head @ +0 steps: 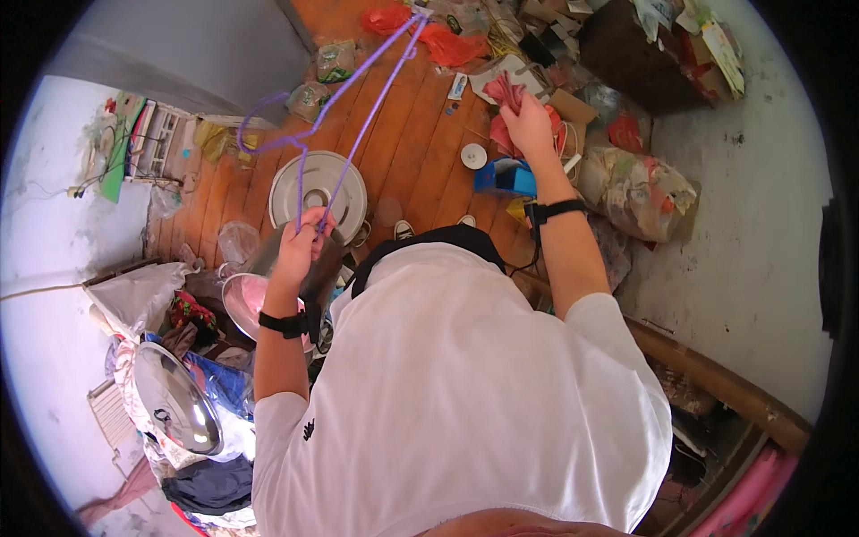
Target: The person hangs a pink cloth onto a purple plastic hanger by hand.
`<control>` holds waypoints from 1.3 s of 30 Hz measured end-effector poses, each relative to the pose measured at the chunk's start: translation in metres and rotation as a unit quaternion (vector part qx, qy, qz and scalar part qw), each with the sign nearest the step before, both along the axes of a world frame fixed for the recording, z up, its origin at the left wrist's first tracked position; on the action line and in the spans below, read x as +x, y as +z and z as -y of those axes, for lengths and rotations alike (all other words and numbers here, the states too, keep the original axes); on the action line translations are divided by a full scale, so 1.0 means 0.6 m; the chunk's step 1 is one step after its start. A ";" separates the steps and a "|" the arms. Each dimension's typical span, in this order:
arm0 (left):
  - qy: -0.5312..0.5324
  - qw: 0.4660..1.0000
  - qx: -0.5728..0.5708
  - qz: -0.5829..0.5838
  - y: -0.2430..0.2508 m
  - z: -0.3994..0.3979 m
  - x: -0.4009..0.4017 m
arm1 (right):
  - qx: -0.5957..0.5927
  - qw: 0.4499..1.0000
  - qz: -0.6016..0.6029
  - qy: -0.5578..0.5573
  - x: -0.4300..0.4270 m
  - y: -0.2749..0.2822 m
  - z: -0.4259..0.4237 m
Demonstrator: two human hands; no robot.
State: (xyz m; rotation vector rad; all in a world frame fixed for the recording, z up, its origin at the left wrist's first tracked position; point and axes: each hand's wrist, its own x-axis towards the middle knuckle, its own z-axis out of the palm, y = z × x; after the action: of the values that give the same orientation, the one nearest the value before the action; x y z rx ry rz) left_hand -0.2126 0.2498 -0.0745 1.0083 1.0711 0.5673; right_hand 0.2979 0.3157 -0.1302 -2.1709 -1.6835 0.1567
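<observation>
My left hand (305, 241) grips one end of a purple clothes hanger (366, 121), which extends up and away over the floor with its hook towards the left. Below the hanger lies a round metal lid (322, 184). To the right, my right hand (529, 127) holds a bunched pink cloth (504, 92), part of it sticking out above the fingers. Reddish fabric also shows beneath that hand; whether it belongs to the same cloth I cannot tell.
A blue box (496, 178) and a small white round object (474, 156) are on the wooden floor. A stuffed plastic bag (647, 194) leans by the right wall. Red plastic bags (449, 45) lie ahead. A shiny domed lid (178, 397) rests on piled fabrics at the left.
</observation>
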 end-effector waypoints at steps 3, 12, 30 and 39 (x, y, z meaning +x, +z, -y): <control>-0.018 0.999 0.018 -0.048 0.001 -0.010 0.001 | 0.038 0.995 -0.079 -0.051 -0.033 0.056 0.022; -0.090 0.978 0.103 -0.156 -0.011 -0.026 0.044 | 0.090 0.762 -0.636 0.085 -0.181 0.231 0.040; -0.149 0.911 0.164 -0.347 0.011 -0.013 0.078 | 0.288 0.916 0.138 0.245 -0.273 0.261 0.046; -0.146 0.944 0.092 -0.282 -0.020 -0.013 0.077 | 0.286 0.902 0.174 0.271 -0.297 0.198 0.047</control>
State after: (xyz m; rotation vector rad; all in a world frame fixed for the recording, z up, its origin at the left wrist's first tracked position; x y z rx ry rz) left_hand -0.1666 0.2573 -0.0863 1.5207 1.3492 0.1295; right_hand 0.1195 0.2875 -0.0113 -1.3168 -2.1528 -0.5469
